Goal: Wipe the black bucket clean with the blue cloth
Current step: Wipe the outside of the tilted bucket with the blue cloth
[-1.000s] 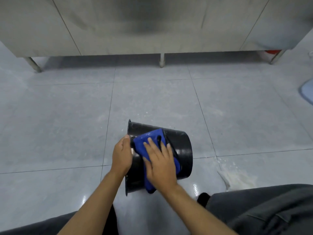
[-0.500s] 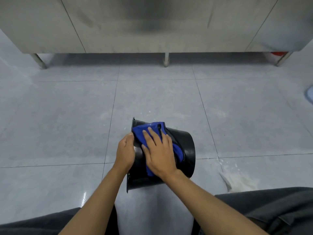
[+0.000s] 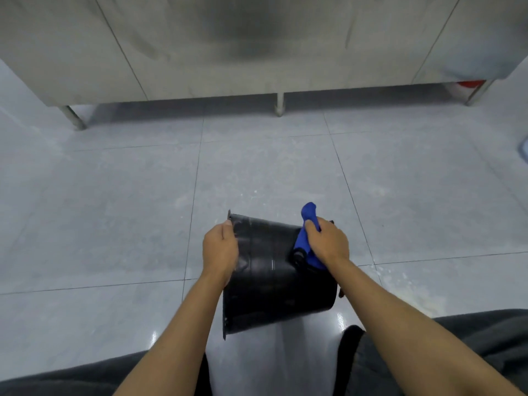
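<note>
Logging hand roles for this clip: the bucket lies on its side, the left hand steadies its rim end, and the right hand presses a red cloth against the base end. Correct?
One thing is wrong: the cloth is blue, not red. The head view shows the right hand bunching the blue cloth against the base end of the black bucket, which lies on its side, while the left hand steadies the rim end.

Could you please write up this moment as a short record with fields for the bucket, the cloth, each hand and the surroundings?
bucket: black bucket on its side, rim to the left, base to the right
cloth: blue cloth bunched against the bucket's base end
left hand: left hand grips the rim
right hand: right hand closed on the cloth
floor: grey tiled floor, with pale residue at the right
background: steel cabinet on legs
</note>
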